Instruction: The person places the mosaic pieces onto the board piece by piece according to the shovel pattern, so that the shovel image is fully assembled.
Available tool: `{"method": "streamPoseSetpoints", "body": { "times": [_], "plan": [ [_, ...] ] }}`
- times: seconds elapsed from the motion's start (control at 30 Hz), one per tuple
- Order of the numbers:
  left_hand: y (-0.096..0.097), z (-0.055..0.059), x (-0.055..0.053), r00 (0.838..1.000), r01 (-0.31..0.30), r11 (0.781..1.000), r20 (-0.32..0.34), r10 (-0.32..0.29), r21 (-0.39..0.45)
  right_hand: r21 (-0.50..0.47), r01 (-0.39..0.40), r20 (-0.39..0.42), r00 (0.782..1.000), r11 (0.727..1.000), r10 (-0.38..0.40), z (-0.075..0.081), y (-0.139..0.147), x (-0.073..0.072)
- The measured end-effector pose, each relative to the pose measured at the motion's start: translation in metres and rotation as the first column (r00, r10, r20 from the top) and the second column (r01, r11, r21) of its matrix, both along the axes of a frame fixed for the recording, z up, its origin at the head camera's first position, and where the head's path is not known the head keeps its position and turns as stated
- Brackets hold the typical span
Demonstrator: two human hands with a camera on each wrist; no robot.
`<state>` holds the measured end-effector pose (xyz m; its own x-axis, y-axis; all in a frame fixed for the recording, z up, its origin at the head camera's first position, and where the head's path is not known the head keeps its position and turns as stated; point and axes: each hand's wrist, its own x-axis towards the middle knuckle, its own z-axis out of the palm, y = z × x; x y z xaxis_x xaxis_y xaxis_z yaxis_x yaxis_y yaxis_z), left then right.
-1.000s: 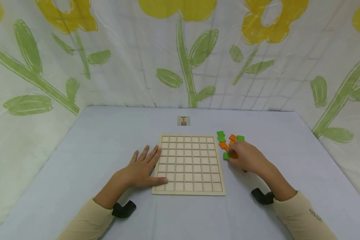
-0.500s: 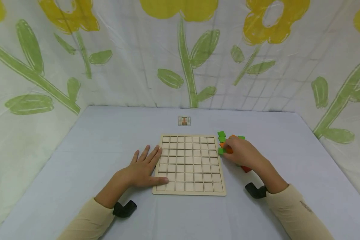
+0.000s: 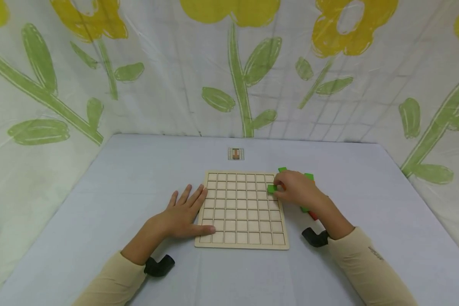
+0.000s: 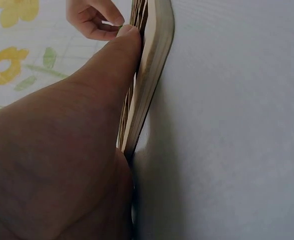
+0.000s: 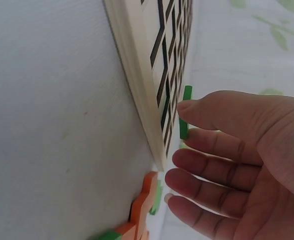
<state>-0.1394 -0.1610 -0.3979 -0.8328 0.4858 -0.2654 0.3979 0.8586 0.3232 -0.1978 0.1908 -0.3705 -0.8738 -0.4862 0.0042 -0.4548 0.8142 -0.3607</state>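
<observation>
A pale wooden grid board point(image 3: 242, 214) lies flat on the table, its square cells bare. My left hand point(image 3: 179, 219) rests with spread fingers on the board's left edge, the thumb reaching over the lower left cells. Between thumb and forefinger my right hand point(image 3: 296, 189) pinches a green square tile point(image 3: 271, 189) over the board's upper right part. In the right wrist view the green tile point(image 5: 186, 117) stands on edge in the pinch, just above the grid. The other right fingers are loosely bent and hold nothing.
Loose orange tiles point(image 5: 141, 202) and green tiles point(image 3: 309, 176) lie right of the board, partly hidden under my right hand. A small card with a grid picture point(image 3: 236, 154) lies behind the board. A flower-printed curtain point(image 3: 157, 106) hangs behind the table.
My right hand has picked a green tile out of the loose pile and carried it left over the board's right edge. The left hand stays in place.
</observation>
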Motion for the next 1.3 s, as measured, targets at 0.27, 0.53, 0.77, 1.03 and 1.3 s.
{"method": "streamPoseSetpoints", "body": {
  "times": [0.27,0.53,0.77,1.03,1.3],
  "plan": [
    [-0.001,-0.004,-0.001,1.000,-0.004,1.000,-0.005,0.004,0.018,0.050,-0.001,0.005,1.000,0.999,0.001,0.002,-0.013,-0.007],
    [-0.002,-0.006,-0.003,0.999,0.002,0.999,-0.052,0.001,0.045,0.029,-0.014,0.032,0.999,0.999,0.013,0.001,-0.025,-0.014],
    [-0.006,-0.011,-0.009,0.991,0.016,0.988,-0.134,0.005,0.154,0.012,-0.035,0.035,0.999,0.999,0.034,0.002,-0.036,-0.019],
    [-0.017,-0.032,-0.025,0.956,0.063,0.967,-0.292,0.012,0.247,0.006,-0.048,0.053,0.997,0.999,0.047,0.003,-0.044,-0.023],
    [-0.023,-0.040,-0.031,0.926,0.095,0.939,-0.375,0.038,0.331,0.016,-0.069,0.071,0.995,0.997,0.068,0.002,-0.054,-0.027]
  ]
}}
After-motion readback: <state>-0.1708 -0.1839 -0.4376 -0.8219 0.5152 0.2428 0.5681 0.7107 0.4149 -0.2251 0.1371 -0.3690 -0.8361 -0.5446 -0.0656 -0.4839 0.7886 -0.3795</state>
